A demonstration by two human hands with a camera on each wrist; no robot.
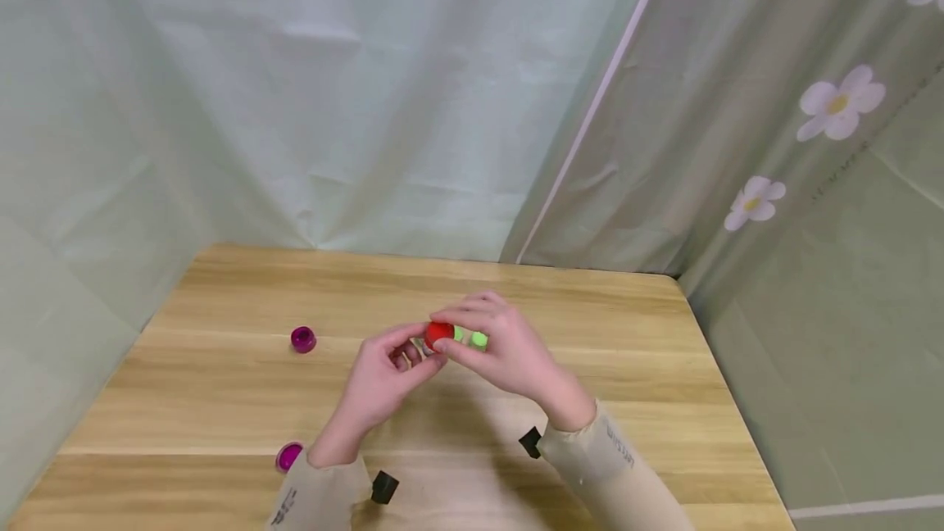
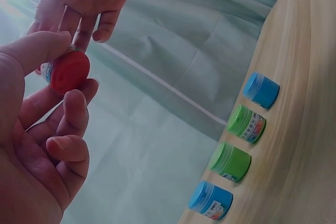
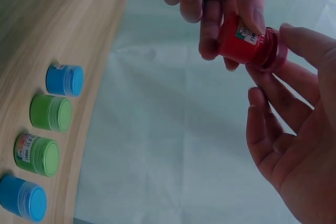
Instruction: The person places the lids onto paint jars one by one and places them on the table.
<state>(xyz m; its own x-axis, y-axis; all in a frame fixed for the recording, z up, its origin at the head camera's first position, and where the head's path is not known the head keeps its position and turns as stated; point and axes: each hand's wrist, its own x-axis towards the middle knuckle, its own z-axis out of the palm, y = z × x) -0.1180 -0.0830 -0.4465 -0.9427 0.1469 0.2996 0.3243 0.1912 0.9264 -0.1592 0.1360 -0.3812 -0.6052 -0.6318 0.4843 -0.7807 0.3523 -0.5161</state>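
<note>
Both hands meet over the middle of the table around a small red paint jar (image 1: 439,335). My left hand (image 1: 379,383) grips the jar's body between thumb and fingers. My right hand (image 1: 509,351) pinches the red lid (image 3: 276,56) at the other end with thumb and fingers. In the right wrist view the lid sits slightly askew on the jar's mouth, with a narrow gap on one side. A label with small print shows on the red body. The left wrist view shows the jar's round red end (image 2: 71,73) past the left thumb.
Two green jars (image 3: 51,114) and two blue jars (image 3: 64,80) stand in a row on the wooden table (image 1: 243,301). A purple jar (image 1: 303,340) is at the left, and a round purple piece (image 1: 290,456) lies near the left sleeve. Curtains hang behind.
</note>
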